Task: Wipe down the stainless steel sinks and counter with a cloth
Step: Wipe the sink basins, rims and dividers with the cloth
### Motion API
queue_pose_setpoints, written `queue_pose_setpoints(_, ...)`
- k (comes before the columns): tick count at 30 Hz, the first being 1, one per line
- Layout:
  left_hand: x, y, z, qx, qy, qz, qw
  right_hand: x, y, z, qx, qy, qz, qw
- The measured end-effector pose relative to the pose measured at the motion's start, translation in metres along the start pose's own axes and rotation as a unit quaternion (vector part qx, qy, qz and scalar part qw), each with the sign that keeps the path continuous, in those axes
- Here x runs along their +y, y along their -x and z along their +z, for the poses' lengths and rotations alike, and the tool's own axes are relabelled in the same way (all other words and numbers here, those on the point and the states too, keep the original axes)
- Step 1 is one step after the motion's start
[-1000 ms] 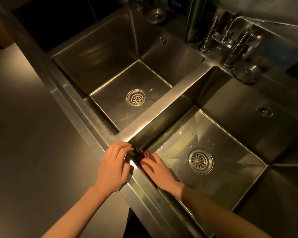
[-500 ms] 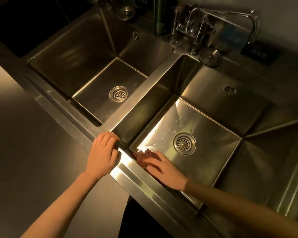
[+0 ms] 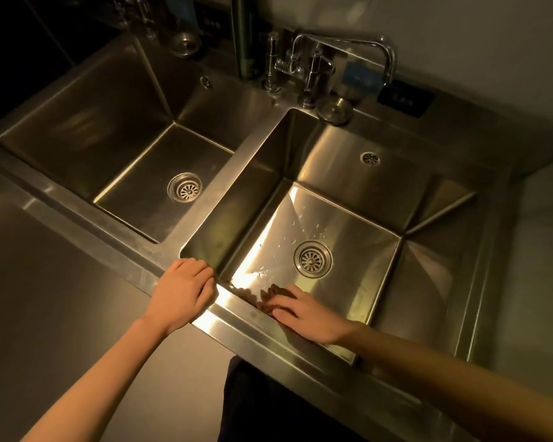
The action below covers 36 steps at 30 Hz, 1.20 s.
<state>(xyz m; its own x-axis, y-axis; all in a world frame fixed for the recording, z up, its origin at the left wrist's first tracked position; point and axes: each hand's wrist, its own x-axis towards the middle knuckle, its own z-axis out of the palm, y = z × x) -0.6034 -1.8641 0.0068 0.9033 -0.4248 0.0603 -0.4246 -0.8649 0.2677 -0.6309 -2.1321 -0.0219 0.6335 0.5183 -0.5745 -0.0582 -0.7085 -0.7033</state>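
Note:
Two stainless steel sinks sit side by side in one counter: the left sink (image 3: 134, 161) and the right sink (image 3: 348, 218), which has water drops on its floor near the drain (image 3: 312, 260). My left hand (image 3: 182, 295) rests on the counter's front rim (image 3: 237, 330) at the right sink's near-left corner, its fingers curled over the edge. My right hand (image 3: 304, 314) lies flat inside the right sink against its near wall, fingers spread, with its reflection showing in the steel. No cloth shows under or beside either hand.
A faucet (image 3: 316, 62) with a long spout stands behind the divider, with a round drain plug (image 3: 334, 110) beside it and another plug (image 3: 186, 44) at the back left. A dark cylinder (image 3: 245, 36) stands near the faucet. A sloped steel counter (image 3: 434, 282) extends to the right.
My right hand has slid to the right along the right sink's near wall, away from the left hand. My left hand has stayed on the rim at the corner. The view shifted.

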Motion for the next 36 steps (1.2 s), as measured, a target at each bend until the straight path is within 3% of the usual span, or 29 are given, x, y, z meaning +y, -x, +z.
queue_pose_setpoints(5,0.002,-0.001,0.002,0.015,0.008,-0.006,1.0,0.037,0.066,-0.006,-0.026,0.06,0.079,0.995)
queue_pose_setpoints(11,0.007,-0.004,-0.008,-0.012,-0.013,0.035,0.999,0.049,0.104,-0.008,-0.077,0.188,0.217,0.955)
queue_pose_setpoints(13,0.009,-0.012,-0.012,-0.05,-0.027,0.061,0.997,0.04,0.1,-0.01,-0.05,0.186,0.207,0.959)
queue_pose_setpoints(17,0.003,-0.039,-0.007,-0.18,-0.077,0.076,0.978,0.032,0.088,-0.019,0.028,0.074,0.18,0.981)
queue_pose_setpoints(21,0.0,-0.072,0.011,-0.252,-0.09,0.102,0.958,0.037,0.065,-0.018,0.138,0.009,0.197,0.971)
queue_pose_setpoints(28,0.026,-0.121,0.061,-0.294,-0.079,0.174,0.937,0.071,0.034,-0.012,0.231,0.094,0.301,0.92)
queue_pose_setpoints(36,0.035,-0.149,0.106,-0.339,-0.078,0.263,0.9,0.062,0.04,-0.009,0.275,-0.02,0.328,0.904)
